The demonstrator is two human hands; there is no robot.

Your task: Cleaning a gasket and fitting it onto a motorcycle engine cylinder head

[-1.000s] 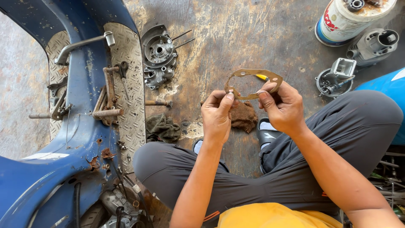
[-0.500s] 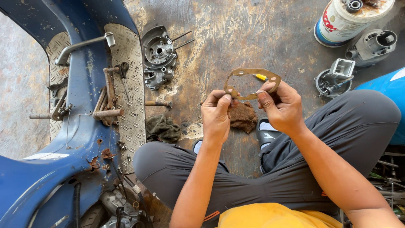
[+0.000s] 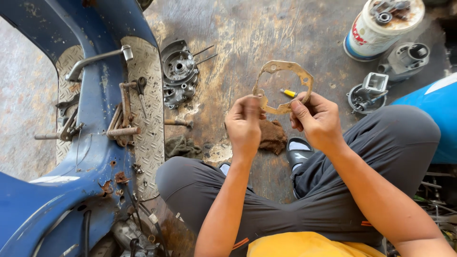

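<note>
both hands held a tan ring gasket [image 3: 283,85] above the stained floor [image 3: 247,38]. left hand [image 3: 245,124] pinched its lower-left rim; right hand [image 3: 318,119] pinched its lower-right rim, fingers curled. a white can [image 3: 376,33] with a red-and-blue label stood well up-right of the gasket. an engine cover [image 3: 178,74] lay to its left, bare floor between. a brown rag [image 3: 272,135] lay just below it.

Thin matt tan paper-like gasket [image 3: 284,85], dull grey cast-metal engine cover [image 3: 178,71], rough brown cloth rag [image 3: 272,136], stained scuffed floor [image 3: 247,33], embossed metal footboard [image 3: 148,119]
</note>
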